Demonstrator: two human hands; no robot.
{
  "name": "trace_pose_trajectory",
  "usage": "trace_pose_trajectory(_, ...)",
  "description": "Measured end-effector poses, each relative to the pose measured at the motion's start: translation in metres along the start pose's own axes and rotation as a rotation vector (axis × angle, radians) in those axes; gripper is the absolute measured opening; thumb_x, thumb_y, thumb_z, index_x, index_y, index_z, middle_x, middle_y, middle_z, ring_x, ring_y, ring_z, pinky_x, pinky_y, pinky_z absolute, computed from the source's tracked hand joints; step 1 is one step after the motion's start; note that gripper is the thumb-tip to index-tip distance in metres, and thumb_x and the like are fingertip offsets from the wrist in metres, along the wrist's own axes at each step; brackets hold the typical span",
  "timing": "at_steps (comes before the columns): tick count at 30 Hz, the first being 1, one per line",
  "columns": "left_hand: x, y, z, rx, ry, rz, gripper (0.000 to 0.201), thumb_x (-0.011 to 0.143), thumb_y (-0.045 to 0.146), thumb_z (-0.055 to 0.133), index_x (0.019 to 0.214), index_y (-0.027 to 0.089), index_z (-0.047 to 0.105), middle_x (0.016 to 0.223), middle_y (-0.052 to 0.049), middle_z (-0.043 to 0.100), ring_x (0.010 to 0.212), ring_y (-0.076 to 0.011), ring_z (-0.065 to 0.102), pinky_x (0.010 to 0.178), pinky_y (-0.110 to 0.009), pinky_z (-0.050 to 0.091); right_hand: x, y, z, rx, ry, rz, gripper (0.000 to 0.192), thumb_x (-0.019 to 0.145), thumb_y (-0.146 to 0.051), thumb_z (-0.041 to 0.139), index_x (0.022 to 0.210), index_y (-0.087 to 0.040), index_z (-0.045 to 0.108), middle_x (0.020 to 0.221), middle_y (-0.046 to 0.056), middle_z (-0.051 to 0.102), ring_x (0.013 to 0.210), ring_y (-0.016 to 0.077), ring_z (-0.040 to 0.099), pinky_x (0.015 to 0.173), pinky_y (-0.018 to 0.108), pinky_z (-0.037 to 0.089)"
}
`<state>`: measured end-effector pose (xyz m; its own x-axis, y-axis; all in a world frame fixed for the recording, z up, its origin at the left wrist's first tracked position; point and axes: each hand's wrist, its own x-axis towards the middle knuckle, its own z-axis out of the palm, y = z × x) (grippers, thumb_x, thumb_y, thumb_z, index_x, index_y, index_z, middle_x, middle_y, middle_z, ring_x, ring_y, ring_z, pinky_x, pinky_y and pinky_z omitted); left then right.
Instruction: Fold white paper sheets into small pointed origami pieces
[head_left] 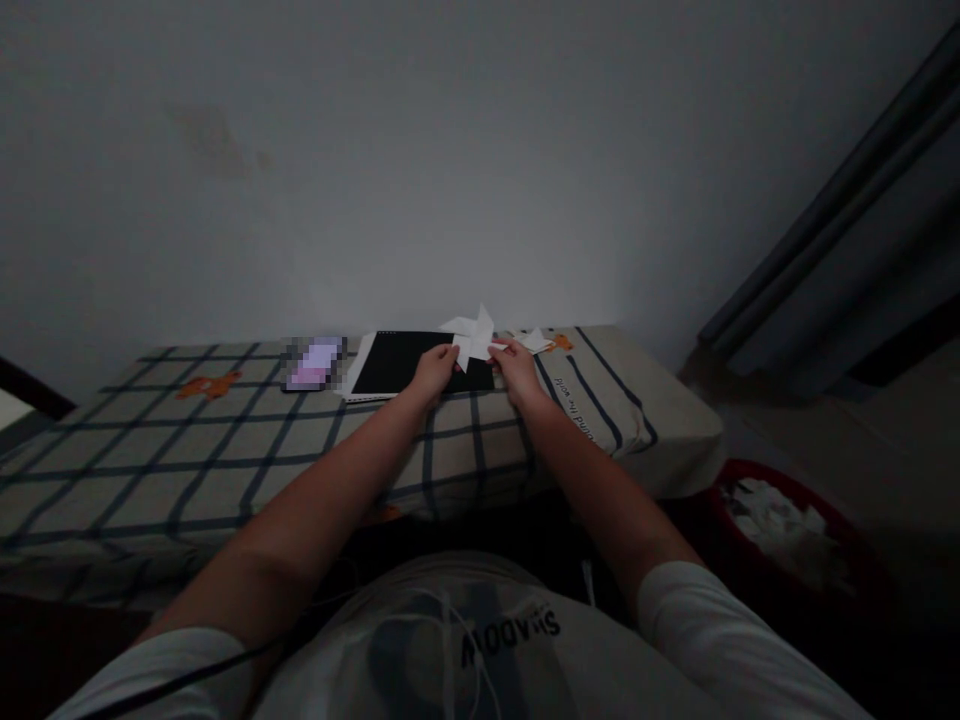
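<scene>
A white folded paper pinwheel shape with several pointed arms is held up over a black sheet or cover. My left hand pinches its left side, fingers closed on the paper. On the other side my right hand grips the right arm between thumb and fingers. Beneath the black cover, white pages stick out at the left. Just right of my right hand, another piece of folded white paper lies on the checked cloth.
A phone with a blurred lit screen lies to the left on the checked tablecloth. The wall stands right behind the table. A red bin with crumpled white paper is on the floor at the right, near a dark curtain.
</scene>
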<state>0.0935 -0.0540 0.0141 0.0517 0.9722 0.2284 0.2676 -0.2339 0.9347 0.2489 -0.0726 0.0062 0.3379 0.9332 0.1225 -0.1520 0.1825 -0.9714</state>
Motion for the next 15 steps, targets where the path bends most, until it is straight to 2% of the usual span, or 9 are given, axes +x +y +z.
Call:
trace_pose_trajectory(3,0.003,0.003,0.02,-0.035,-0.054,-0.038,0.025,0.093,0.036,0.054,0.095,0.017,0.07,0.081,-0.006,0.07,0.061,-0.015,0.059,0.056,-0.027,0.041,0.009,0.001,-0.02,0.05,0.073,-0.016,0.019,0.074,-0.019,0.067,0.092,-0.017,0.062,0.065,-0.005,0.062,0.059,0.0106,0.061,0.054,0.02,0.044)
trace_pose_trajectory(6,0.009,0.005,0.038,-0.039,-0.091,-0.028,0.025,0.092,0.031,0.056,0.109,0.017,0.069,0.097,-0.008,0.073,0.065,-0.0144,0.062,0.06,-0.028,0.046,0.028,0.002,-0.042,0.067,0.215,-0.023,0.019,0.071,-0.018,0.069,0.089,-0.016,0.063,0.067,-0.004,0.064,0.059,0.0104,0.061,0.056,0.02,0.046)
trace_pose_trajectory(10,0.015,0.001,0.057,-0.004,-0.142,0.039,0.024,0.09,0.023,0.058,0.109,0.014,0.07,0.101,-0.009,0.072,0.073,-0.0148,0.064,0.073,-0.029,0.05,0.063,0.0,-0.064,0.072,0.32,-0.01,0.015,0.07,-0.013,0.064,0.085,-0.016,0.062,0.064,-0.005,0.062,0.054,0.0093,0.059,0.053,0.019,0.046)
trace_pose_trajectory(15,0.013,-0.016,0.066,0.086,-0.207,0.11,0.021,0.087,0.024,0.062,0.1,0.014,0.074,0.093,-0.008,0.072,0.08,-0.019,0.065,0.079,-0.032,0.051,0.1,0.003,-0.074,0.045,0.394,0.057,0.012,0.068,-0.007,0.061,0.076,-0.016,0.059,0.053,-0.008,0.056,0.048,0.0091,0.057,0.048,0.018,0.047)
